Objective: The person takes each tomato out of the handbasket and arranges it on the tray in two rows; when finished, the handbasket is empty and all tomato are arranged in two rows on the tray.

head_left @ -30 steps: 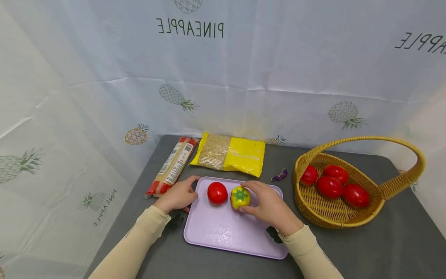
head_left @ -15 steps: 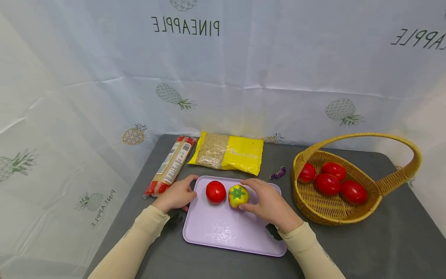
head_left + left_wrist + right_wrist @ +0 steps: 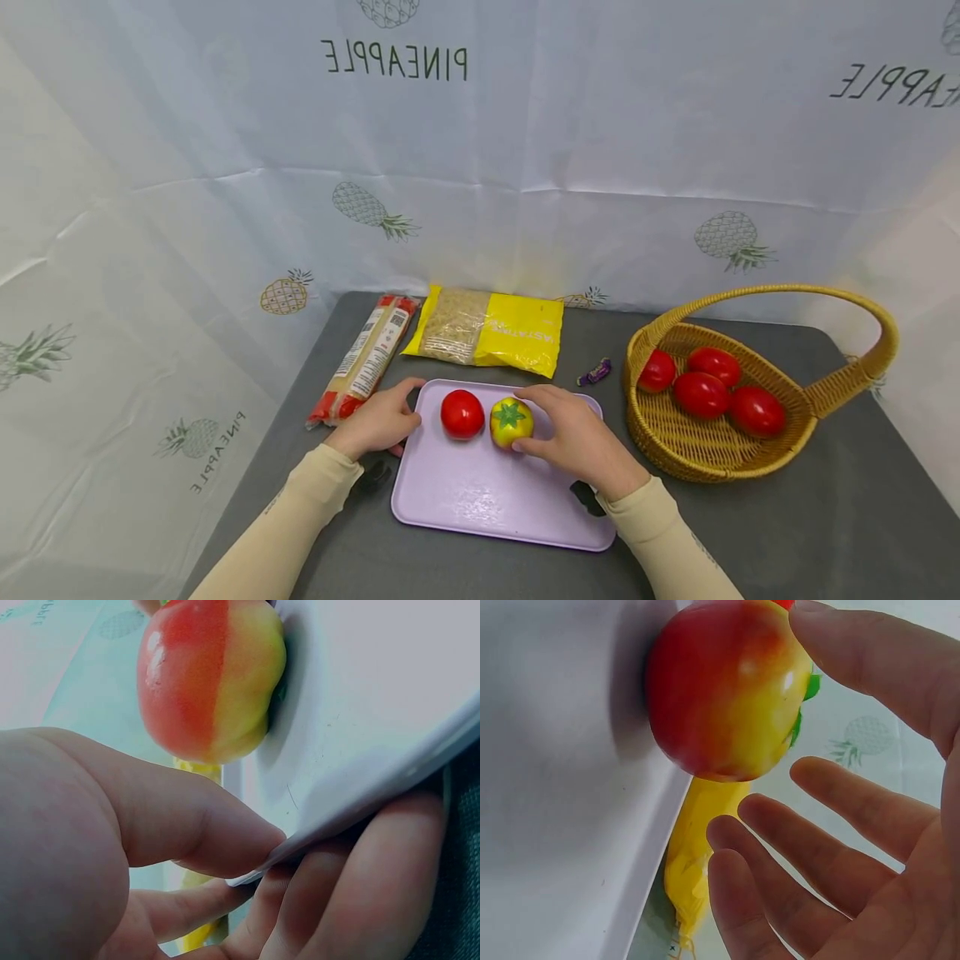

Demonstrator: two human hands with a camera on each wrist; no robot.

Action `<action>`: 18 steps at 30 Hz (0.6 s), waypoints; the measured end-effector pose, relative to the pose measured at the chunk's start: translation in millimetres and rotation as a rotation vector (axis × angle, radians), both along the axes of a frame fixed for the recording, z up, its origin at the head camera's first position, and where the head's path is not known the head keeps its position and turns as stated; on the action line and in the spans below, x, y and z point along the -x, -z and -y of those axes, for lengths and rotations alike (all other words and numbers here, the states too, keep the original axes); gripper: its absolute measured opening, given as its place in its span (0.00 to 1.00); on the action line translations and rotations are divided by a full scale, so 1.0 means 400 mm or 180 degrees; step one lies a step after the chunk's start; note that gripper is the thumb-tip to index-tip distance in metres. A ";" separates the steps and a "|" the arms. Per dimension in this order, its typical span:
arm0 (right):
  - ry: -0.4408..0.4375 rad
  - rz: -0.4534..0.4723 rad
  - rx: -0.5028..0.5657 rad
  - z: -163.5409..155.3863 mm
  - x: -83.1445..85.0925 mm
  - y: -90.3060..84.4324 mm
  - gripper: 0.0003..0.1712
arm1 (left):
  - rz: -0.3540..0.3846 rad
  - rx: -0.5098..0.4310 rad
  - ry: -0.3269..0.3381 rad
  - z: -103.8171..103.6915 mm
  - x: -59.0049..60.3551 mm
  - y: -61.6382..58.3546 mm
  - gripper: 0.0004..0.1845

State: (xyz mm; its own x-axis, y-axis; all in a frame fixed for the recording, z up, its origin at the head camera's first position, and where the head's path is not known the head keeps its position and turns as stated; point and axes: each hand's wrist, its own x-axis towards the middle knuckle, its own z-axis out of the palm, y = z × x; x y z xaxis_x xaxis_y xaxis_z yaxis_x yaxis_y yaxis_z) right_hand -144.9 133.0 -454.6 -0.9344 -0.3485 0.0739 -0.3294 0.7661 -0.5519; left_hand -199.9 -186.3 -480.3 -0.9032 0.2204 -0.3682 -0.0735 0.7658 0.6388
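The right hand point(image 3: 581, 440) rests on the lilac tray point(image 3: 480, 500) with fingers loosely spread beside the yellow-red tomato point(image 3: 512, 422); the thumb point(image 3: 870, 656) touches its side, the other fingers stand just off it. The left hand point(image 3: 375, 423) pinches the tray's left far corner, thumb point(image 3: 202, 825) on top, fingers beneath. A red tomato point(image 3: 462, 413) sits just left of the yellow-red one, both near the tray's far edge. Along the table's point(image 3: 825, 533) far edge lie a noodle packet point(image 3: 365, 357) and a yellow grain bag point(image 3: 487, 330); a wrapped candy point(image 3: 594, 372) lies beside a wicker basket point(image 3: 832, 398) holding four red tomatoes point(image 3: 708, 387) at the right.
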 end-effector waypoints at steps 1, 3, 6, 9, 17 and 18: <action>0.0012 -0.0013 -0.0006 -0.003 -0.002 -0.003 0.40 | 0.0003 0.0004 0.0000 -0.002 0.001 0.000 0.35; 0.0069 -0.0023 -0.0028 -0.013 -0.010 -0.011 0.39 | 0.0005 0.0007 0.0007 -0.003 0.003 0.002 0.35; 0.0192 -0.0046 -0.0103 -0.042 -0.029 -0.033 0.38 | -0.0005 0.0004 0.0005 0.000 0.002 0.004 0.35; 0.0313 -0.0057 -0.0195 -0.095 -0.058 -0.062 0.37 | 0.0008 -0.0003 -0.0001 0.003 -0.003 0.006 0.36; 0.0673 -0.0199 -0.0368 -0.316 -0.101 -0.153 0.37 | -0.0015 0.0005 0.0055 0.001 -0.002 0.005 0.36; 0.0726 -0.0181 -0.0383 -0.342 -0.099 -0.161 0.38 | -0.0021 0.0012 0.0063 0.000 -0.001 0.004 0.36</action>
